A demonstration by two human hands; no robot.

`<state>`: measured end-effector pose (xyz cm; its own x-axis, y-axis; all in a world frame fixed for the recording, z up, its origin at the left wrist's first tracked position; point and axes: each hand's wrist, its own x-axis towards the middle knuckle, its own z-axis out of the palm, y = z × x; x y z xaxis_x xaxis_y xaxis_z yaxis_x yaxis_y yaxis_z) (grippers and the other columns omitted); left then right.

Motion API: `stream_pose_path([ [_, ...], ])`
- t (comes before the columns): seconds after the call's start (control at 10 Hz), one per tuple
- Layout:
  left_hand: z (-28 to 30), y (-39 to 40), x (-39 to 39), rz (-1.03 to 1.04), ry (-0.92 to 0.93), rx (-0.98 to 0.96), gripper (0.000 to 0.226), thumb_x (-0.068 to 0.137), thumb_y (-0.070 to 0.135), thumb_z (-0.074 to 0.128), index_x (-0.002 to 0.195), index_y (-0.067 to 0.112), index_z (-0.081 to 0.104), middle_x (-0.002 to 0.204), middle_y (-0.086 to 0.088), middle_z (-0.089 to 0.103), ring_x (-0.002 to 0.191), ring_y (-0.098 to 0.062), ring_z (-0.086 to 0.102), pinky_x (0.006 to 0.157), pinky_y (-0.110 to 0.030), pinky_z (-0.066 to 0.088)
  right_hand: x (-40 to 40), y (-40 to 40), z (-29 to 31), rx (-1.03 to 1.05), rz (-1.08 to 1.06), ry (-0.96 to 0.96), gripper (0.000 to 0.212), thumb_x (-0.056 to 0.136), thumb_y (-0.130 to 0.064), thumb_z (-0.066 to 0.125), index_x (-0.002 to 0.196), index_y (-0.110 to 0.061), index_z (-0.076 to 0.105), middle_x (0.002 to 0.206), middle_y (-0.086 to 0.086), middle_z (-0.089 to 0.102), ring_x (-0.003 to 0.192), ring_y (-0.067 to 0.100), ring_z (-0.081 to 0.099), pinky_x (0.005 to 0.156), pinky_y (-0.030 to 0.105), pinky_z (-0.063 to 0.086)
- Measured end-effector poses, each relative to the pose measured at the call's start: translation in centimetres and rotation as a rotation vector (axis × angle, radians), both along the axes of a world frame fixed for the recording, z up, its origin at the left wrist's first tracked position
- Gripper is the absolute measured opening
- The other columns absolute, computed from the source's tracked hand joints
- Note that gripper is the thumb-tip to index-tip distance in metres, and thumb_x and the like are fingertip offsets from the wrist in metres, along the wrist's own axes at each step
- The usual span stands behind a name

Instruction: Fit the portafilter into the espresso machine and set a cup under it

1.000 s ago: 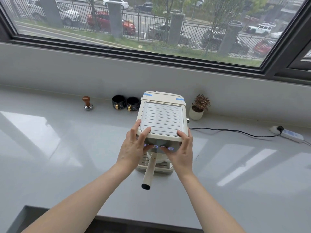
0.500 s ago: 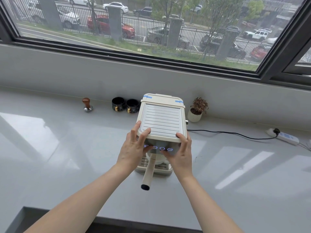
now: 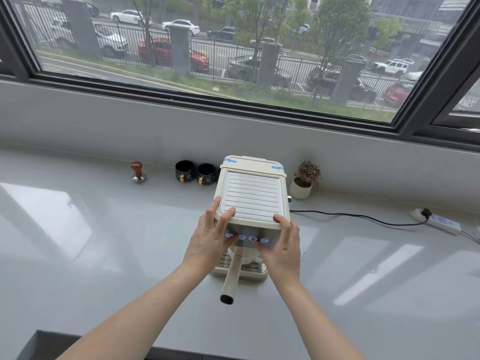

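Observation:
A cream espresso machine [image 3: 253, 196] stands on the grey counter, its ribbed top facing me. The portafilter's cream handle [image 3: 231, 276] sticks out from under the machine's head toward me. A pale rounded shape sits below the head on the drip tray [image 3: 253, 268]; I cannot tell whether it is a cup. My left hand [image 3: 207, 242] grips the front left corner, fingers on the top edge and thumb by the lit blue buttons [image 3: 252, 239]. My right hand [image 3: 283, 245] grips the front right corner the same way. Two black cups [image 3: 196, 172] stand behind the machine to its left.
A wooden-topped tamper [image 3: 137, 172] stands by the back wall at left. A small potted plant [image 3: 302, 185] sits right of the machine. A black cable [image 3: 363, 216] runs to a power strip [image 3: 441, 223] at far right. The counter's front edge [image 3: 78, 341] drops off near me.
Both hands stay on the machine's front corners. Only my view has shifted slightly.

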<state>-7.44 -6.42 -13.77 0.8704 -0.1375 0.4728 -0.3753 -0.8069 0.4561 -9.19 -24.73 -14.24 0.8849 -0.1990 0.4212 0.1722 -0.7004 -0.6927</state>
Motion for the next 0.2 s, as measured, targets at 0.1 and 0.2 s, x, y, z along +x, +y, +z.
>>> stream_pose_path([
  [0.1,0.1,0.1,-0.1,-0.006,-0.003,0.000,0.074,0.074,0.030,0.077,0.131,0.033,0.030,0.147,-0.004,0.017,0.107,-0.035,0.053,0.061,-0.039,0.059,-0.8,0.3,1.4,-0.009,-0.008,-0.007,0.067,0.071,-0.020,0.080,0.126,-0.028,0.042,0.142,0.004,0.039,0.129,0.024,0.043,0.094,0.042,0.049],
  [0.2,0.2,0.0,-0.2,-0.020,0.002,-0.016,0.072,0.074,0.033,0.076,0.131,0.032,0.032,0.147,-0.005,0.018,0.105,-0.035,0.054,0.061,-0.039,0.059,-0.8,0.6,4.2,0.026,0.011,-0.137,0.049,0.078,-0.013,0.074,0.121,-0.015,0.053,0.143,0.006,0.041,0.133,0.022,0.040,0.101,0.046,0.044],
])
